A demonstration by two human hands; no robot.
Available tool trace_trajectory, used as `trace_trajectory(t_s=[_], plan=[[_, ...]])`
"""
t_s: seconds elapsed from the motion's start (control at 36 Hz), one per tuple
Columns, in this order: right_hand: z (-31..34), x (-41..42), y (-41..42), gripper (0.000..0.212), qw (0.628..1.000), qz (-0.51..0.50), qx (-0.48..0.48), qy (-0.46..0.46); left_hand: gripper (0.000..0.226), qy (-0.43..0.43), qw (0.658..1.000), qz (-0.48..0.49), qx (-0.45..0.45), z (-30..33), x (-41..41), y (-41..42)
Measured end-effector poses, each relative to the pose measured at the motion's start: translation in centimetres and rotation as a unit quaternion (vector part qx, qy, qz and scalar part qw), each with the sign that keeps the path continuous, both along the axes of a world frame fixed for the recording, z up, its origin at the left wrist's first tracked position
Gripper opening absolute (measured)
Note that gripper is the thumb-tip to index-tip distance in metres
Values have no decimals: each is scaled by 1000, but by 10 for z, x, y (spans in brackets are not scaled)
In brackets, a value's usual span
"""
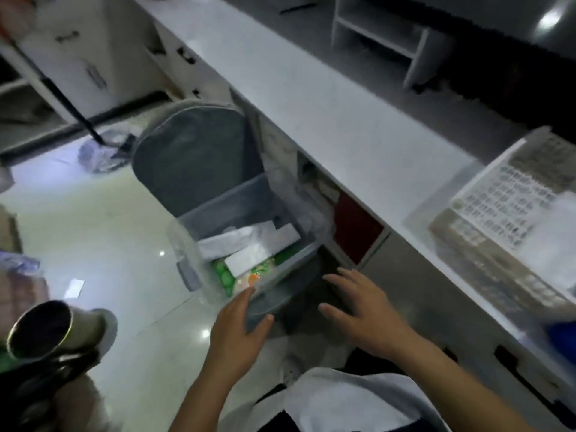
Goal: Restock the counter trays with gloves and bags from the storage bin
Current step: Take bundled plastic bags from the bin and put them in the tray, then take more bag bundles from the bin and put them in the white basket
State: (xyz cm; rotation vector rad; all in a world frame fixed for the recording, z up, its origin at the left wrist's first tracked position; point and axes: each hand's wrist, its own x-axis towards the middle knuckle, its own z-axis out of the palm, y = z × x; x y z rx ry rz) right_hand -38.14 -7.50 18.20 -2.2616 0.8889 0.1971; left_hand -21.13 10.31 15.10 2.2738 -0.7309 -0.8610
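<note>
Head view: I see my left hand [240,325] open, fingertips touching the bin [249,244], its long axis running away from them; right hand [358,307] spread, empty.

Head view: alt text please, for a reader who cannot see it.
Two bare hands, left hand and right hand, reach down toward a clear storage bin of white and green packets on a grey stool beside a white counter. A clear tray sits on the counter at right. The picture is dim and blurred.

Bare forearms and bare hands [358,307] (no gloves, no rings visible), with a white garment [352,400] at the lap.
</note>
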Motion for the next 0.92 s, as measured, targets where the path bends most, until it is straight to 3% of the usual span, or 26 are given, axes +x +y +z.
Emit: trace_trajectory(t_s=[0.19,0.33,0.44,0.64,0.75,0.92], plan=[[-12,51,-3,62,997,57,7,43,63,44,996,65,29,-19,26,28],[-32,89,-29,61,991,98,26,92,65,46,995,54,76,-29,50,21],[-42,125,-57,54,985,132,81,72,64,59,993,37,97,-31,72,5],[-93,172,-102,53,985,123,92,72,67,72,982,6,175,-43,119,-44],[-143,175,-111,51,984,116,73,115,62,82,982,-6,169,-73,151,-87],[-182,159,-105,58,971,146,36,186,60,141,969,52,198,-157,185,-129]])
